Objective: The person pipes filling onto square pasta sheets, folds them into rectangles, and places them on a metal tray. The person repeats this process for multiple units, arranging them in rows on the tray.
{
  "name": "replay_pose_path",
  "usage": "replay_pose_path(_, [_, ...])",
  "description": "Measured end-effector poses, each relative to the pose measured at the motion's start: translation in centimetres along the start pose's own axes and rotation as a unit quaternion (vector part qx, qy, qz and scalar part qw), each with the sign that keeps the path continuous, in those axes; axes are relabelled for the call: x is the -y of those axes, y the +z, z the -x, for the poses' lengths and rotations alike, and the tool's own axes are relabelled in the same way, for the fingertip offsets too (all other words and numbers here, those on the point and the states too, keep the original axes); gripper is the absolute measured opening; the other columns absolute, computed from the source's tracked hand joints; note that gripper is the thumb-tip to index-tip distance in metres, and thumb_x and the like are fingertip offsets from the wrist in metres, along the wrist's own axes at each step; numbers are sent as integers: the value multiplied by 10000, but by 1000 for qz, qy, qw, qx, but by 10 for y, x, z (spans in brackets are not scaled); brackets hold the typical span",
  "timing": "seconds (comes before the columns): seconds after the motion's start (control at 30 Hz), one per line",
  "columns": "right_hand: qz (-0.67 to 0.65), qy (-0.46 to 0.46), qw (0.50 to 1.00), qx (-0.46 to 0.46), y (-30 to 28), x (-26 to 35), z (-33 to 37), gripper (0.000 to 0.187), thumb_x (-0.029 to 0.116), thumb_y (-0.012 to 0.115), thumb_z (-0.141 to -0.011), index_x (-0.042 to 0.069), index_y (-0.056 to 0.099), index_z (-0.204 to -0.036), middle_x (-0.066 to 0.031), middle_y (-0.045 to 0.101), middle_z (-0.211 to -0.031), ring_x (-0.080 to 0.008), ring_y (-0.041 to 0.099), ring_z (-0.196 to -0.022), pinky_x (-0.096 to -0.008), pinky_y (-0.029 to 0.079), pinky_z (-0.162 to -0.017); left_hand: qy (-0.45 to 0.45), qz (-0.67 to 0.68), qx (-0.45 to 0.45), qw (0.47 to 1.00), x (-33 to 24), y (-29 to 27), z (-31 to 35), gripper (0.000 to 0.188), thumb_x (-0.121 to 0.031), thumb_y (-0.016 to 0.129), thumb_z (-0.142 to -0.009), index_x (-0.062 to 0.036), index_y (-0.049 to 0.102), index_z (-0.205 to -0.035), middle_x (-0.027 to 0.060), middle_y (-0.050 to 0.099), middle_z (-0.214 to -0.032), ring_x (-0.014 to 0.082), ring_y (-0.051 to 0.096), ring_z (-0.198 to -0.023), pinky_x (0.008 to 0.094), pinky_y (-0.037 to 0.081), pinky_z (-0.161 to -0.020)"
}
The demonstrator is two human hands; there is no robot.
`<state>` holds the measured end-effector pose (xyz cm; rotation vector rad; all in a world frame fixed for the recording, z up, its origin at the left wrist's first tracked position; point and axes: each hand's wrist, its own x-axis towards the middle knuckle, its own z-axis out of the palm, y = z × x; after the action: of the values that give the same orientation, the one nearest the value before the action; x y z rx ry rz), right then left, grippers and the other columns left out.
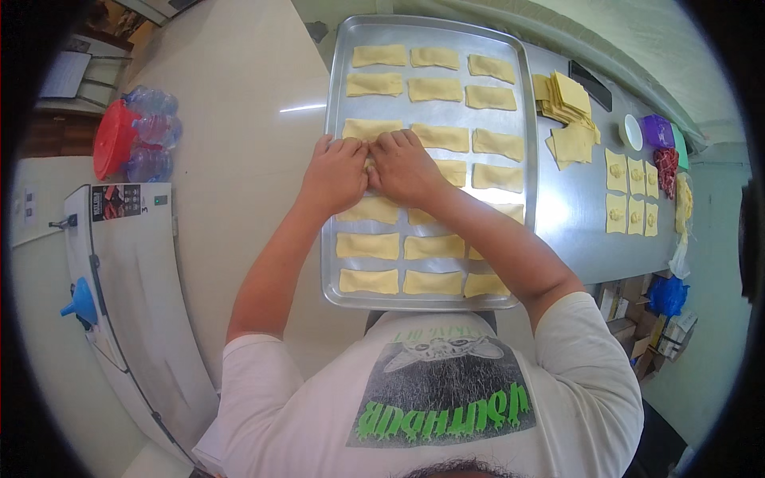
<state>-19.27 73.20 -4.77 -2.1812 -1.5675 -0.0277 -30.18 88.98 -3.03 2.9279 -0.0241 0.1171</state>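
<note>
Pale-yellow rectangular dough pieces (440, 137) lie spaced on a silver metal tray (430, 32), presumably against sticking; the left hand (338, 170) and right hand (406, 169) meet over them, fingers curled; grip opening and contents cannot be told.

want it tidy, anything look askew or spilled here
The dough stack right of the tray looks askew: its sheets splay at different angles, some lying off its near side. The visible pieces sit in fairly even rows. I see no spill.
</note>
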Motion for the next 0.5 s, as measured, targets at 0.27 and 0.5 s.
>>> replay_pose_path(0.27, [-72,9,997,-11,-2,-17,10,463,370,524,-996,-11,669,-1215,-163,615,-1148,-327,553,-1170,-541,303,-1181,-29,-24,43,998,-5,-1,5,478,-197,577,-921,-41,600,-1372,101,608,-1327,264,542,-1278,539,273,-1203])
replay_pose_path(0.5, [-27,24,999,10,-3,-4,10,474,370,518,-1000,-12,664,-1240,-171,618,-1189,-353,558,-1160,-557,292,-1194,-13,15,-22,1000,-12,1,5,455,-170,578,-905,-40,611,-1340,105,613,-1294,268,569,-1237,529,303,-1154])
